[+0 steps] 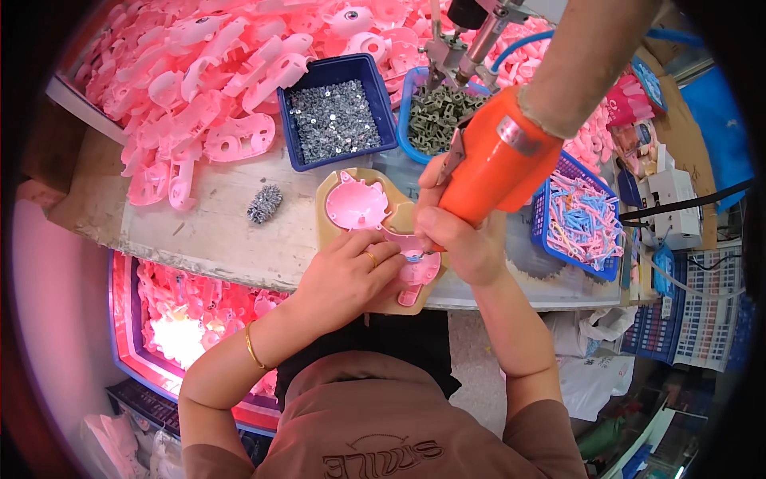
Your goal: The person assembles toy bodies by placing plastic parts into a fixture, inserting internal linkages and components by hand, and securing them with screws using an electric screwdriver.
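My right hand is wrapped round an orange power screwdriver, with a thumb across its lower end. The tool points down at a pink plastic toy shell lying in a tan fixture near the table's front edge. My left hand curls over the shell's lower part and holds it there, its fingertips beside a small blue piece. The screwdriver's tip is hidden behind my fingers. A round hollow of the shell shows past my left hand.
Behind the fixture stand a dark blue bin of screws and a light blue basket of dull metal parts. A blue basket of pink and blue pieces is at right. Pink shells heap at far left. A screw cluster lies nearby.
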Tool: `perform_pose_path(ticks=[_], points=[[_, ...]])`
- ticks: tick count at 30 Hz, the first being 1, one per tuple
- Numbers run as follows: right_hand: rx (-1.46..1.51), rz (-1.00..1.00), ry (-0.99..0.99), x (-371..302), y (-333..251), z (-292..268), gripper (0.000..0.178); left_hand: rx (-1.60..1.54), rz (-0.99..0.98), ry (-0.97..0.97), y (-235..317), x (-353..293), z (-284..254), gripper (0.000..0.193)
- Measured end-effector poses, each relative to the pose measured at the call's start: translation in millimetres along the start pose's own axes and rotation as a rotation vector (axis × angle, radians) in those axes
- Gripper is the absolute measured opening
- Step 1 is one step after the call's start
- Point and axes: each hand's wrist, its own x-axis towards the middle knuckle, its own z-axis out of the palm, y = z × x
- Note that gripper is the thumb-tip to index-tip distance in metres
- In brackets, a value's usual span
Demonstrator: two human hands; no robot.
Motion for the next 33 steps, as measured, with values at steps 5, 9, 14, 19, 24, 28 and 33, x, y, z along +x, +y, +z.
perform_pose_path(ticks=[5,9,14,19,24,28,33], points=[[-0.024,-0.015,0.017,-4,7,-2,0.031,-0.009,-0.009,-0.005,1,-1,2,0.029],[-0.044,-0.008,0.061,-9,15,0,0.031,-0.013,-0.035,-0.005,3,-1,0,0.028],[0.010,-0.073,0.109,-9,18,-2,0.029,-0.024,-0.020,0.028,4,3,-1,0.032],[0.133,0.090,0.010,-2,4,-3,0.029,-0.006,-0.026,0.011,4,0,1,0.033],[-0.051,-0.122,-0.085,17,-37,16,0.051,0.074,-0.011,0.026,11,-8,-6,0.038],[-0.326,-0.408,-0.141,30,-70,18,0.060,0.072,-0.100,0.101,14,-22,-10,0.040],[-0.805,-0.616,0.182,40,-138,-9,0.036,0.083,-0.241,0.065,15,-33,-13,0.046]])
